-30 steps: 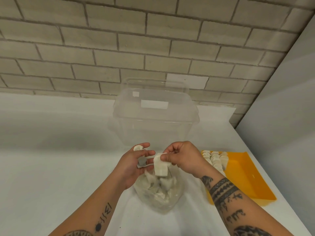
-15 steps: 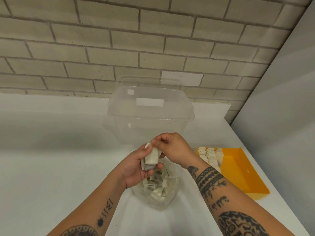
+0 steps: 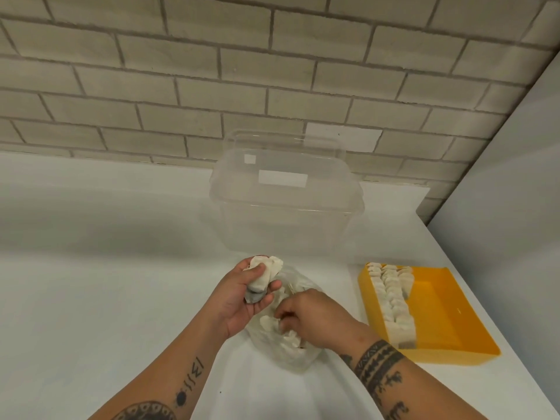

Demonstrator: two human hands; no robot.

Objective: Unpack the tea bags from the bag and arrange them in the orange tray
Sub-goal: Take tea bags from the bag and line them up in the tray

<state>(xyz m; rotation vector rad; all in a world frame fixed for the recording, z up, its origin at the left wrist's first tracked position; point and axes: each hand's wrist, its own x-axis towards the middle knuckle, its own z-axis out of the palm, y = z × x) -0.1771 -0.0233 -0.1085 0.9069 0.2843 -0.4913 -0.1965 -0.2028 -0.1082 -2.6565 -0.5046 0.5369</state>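
Soft, even overhead lighting on the white tabletop (image 3: 91,283), with a broad diffuse shadow at left centre, slight overall softness, and wide-angle bending of lines at the frame edges.

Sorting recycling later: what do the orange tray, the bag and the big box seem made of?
Orange tray: probably rigid plastic, even colour, smooth moulded walls. Bag: thin clear plastic film, crinkled, tea bags showing through. Box: clear hard plastic, seemingly, with faint glare.

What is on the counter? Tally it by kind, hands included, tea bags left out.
Tray: 1
Clear tub: 1
Bag: 1
Hands: 2 (left hand holding tea bags, right hand in the bag)
Total: 5
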